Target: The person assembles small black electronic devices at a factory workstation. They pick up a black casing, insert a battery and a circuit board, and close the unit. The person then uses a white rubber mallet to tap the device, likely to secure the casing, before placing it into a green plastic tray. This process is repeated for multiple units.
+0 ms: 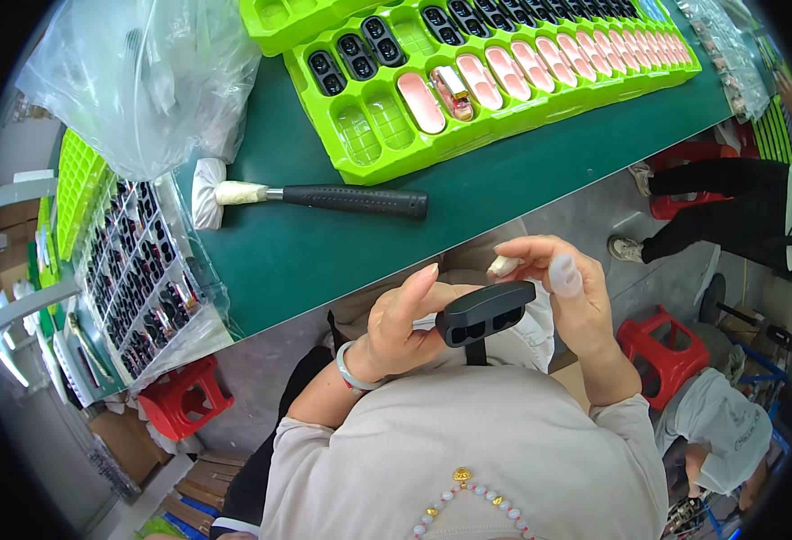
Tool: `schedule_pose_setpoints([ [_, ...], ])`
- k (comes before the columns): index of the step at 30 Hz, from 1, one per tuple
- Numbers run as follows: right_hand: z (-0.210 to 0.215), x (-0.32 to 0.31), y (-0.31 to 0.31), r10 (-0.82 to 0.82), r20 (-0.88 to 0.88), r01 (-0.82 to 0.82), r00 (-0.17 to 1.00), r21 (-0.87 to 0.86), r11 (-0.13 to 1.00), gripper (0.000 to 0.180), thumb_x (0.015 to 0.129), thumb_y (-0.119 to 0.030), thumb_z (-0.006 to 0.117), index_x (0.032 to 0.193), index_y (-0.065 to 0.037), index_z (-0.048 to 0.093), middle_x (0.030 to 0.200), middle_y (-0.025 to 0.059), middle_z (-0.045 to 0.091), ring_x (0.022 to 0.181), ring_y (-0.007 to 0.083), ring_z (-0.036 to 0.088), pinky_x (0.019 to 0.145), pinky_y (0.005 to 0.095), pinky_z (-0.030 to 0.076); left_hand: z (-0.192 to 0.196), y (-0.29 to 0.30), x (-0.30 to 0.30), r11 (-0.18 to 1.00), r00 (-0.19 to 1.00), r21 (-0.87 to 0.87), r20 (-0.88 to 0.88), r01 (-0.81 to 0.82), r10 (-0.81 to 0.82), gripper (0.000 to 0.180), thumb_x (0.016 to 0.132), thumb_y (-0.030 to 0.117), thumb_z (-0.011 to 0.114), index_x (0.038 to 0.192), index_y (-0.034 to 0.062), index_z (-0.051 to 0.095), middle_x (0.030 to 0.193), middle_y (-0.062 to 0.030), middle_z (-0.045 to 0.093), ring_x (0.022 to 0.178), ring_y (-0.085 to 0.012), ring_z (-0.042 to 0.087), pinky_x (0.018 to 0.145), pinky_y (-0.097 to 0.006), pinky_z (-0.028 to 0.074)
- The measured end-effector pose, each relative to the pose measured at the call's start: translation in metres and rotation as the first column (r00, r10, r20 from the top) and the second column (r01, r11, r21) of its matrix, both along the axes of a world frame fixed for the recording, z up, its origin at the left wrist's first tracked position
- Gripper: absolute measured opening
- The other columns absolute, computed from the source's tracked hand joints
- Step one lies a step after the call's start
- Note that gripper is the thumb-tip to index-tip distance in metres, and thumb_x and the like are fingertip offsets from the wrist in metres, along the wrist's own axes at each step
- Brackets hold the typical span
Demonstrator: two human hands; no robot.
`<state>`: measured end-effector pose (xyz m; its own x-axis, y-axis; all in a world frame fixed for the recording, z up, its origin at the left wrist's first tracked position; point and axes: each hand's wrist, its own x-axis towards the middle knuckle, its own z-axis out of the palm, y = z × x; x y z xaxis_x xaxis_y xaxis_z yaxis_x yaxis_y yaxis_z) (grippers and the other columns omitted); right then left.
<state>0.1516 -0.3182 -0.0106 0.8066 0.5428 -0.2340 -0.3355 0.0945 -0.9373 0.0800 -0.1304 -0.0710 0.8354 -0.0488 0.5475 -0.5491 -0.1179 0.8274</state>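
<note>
Black plastic part (486,312) off table edge (342,297)

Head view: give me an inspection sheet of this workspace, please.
Surface: dark green table top, bare in the middle.
Job's things: left hand and right hand hold a black plastic part over the lap; a small pale piece at the right fingers.
Clutter: hammer with wrapped head; bright green tray of pink and black parts; clear bag; clear tray of small parts.
Grippers: both hands closed on the part.
Cables: nothing seen.
Surroundings: red stools; another person's legs.
</note>
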Motion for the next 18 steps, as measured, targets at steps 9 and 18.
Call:
schedule_pose_setpoints([
  [9,0.005,0.009,0.041,0.266,0.429,-0.13,0.863,-0.321,0.938,0.084,0.065,-0.013,0.082,0.134,-0.001,0.036,0.102,0.0116,0.064,0.093,0.0196,0.062,0.083,0.0298,0.049,0.022,0.022,-0.008,0.964,0.951,-0.041,-0.178,-0.264,0.253,0.09,0.07,0.0,0.075,0.139,-0.0047,0.017,0.095,-0.0186,0.065,0.09,-0.0252,0.065,0.079,-0.033,0.051],
  [18,0.014,0.036,0.153,0.496,0.788,-0.09,0.365,-0.5,0.861,0.054,0.071,-0.01,0.072,0.12,0.001,0.051,0.108,0.0168,0.058,0.097,0.0312,0.058,0.084,0.0363,0.047,0.005,0.073,-0.061,0.471,0.452,0.113,-0.159,-0.875,0.877,0.095,0.065,0.002,0.08,0.139,-0.0039,0.02,0.091,-0.0134,0.066,0.092,-0.0191,0.057,0.079,-0.029,0.046],
])
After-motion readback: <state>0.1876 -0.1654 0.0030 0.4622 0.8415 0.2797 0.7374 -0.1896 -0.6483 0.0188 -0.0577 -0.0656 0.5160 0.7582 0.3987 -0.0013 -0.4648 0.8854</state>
